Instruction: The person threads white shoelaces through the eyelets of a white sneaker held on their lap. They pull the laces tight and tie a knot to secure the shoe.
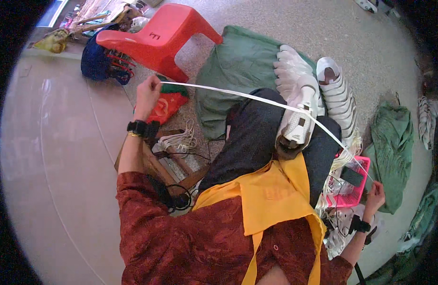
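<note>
Two hands hold one white lace (pixel 276 103) in a single line that runs from upper left to lower right, above the two dark-trousered knees. The left hand (pixel 148 95), raised at upper left, has its fingers pressed together, pinching the lace near one end. The right hand (pixel 374 197), low at right, pinches it near the other end between its fingers. Each wrist wears one black band, two in all.

One white shoe (pixel 297 128) with a brown lower part sits between the knees; the lace crosses over it, and whether they touch I cannot tell. Beyond lie two rows of white shoe pieces: one row (pixel 287 71) beside a green cloth (pixel 228 61), the other row (pixel 341 102) to its right on the floor (pixel 257 21). The pieces overlap too much to count surely.

Near the right hand are one pink basket (pixel 365 166) with one dark flat thing (pixel 352 176) in it, and a second green cloth (pixel 392 152). Near the left hand are one red chair (pixel 155 35), one red-and-green bag (pixel 167 107) and one bunch of white cords (pixel 178 141). One yellow apron (pixel 271 190) covers the lap.
</note>
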Demonstrator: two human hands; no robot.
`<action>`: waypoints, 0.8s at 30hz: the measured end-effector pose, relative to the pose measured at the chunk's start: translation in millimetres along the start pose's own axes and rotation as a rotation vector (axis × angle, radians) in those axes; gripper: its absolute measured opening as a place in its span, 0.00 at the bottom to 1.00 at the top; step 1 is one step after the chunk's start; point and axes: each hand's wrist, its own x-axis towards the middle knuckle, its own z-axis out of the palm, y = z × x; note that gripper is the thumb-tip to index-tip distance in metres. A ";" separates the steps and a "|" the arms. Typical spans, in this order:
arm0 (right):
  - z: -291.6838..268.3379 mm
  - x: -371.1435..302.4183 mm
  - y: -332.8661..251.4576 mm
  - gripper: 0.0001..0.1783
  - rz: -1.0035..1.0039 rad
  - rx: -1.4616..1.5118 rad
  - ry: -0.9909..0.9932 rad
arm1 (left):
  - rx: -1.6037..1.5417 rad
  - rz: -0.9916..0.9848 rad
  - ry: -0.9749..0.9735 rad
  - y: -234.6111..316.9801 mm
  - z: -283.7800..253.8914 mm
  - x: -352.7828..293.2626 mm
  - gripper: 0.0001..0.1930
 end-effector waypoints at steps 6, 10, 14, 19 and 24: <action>-22.3 0.9 29.1 0.07 0.086 -0.012 0.017 | -0.001 -0.136 0.032 -44.3 -22.0 3.1 0.09; -27.5 2.7 25.6 0.08 0.064 -0.017 0.052 | 0.093 -0.098 0.054 -42.6 -37.1 -3.9 0.10; -30.6 13.8 73.1 0.07 0.037 0.093 0.084 | 0.027 -0.105 -0.022 -66.0 -27.8 -1.7 0.08; -33.6 9.8 86.8 0.08 0.031 0.046 0.082 | 0.044 -0.075 -0.004 -84.7 -27.4 2.2 0.05; -39.9 2.3 102.1 0.08 0.056 -0.095 0.063 | 0.094 -0.064 0.012 -83.0 -22.7 11.1 0.03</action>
